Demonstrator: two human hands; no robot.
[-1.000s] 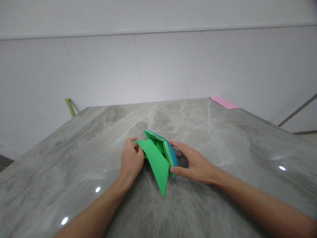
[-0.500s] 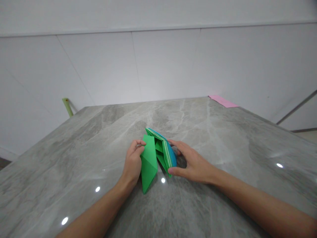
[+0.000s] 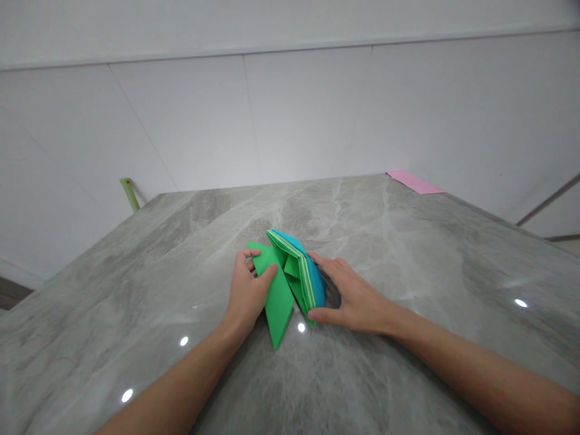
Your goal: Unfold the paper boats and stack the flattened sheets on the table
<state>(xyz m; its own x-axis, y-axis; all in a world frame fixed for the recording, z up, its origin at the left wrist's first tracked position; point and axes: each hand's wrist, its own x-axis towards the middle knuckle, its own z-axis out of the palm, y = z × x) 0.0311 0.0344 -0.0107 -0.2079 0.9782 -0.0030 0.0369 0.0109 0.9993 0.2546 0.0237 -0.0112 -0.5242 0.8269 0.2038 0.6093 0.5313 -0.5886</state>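
Observation:
A folded green paper sheet [image 3: 278,300] stands tilted on the grey marble table [image 3: 408,254], pinched at its upper left corner by my left hand [image 3: 248,289]. Right beside it a stack of coloured paper sheets [image 3: 301,270], green with a blue outer sheet, is lifted on edge. My right hand [image 3: 351,297] cups that stack from the right, thumb at its near corner and fingers behind it.
A pink paper sheet [image 3: 414,181] lies at the table's far right corner. A light green bar [image 3: 129,193] sticks up beyond the far left edge. White wall panels stand behind the table.
The green sheet, spread out a second ago, has been folded narrower and turned more upright by my left hand. My right hand has kept hold of the stack.

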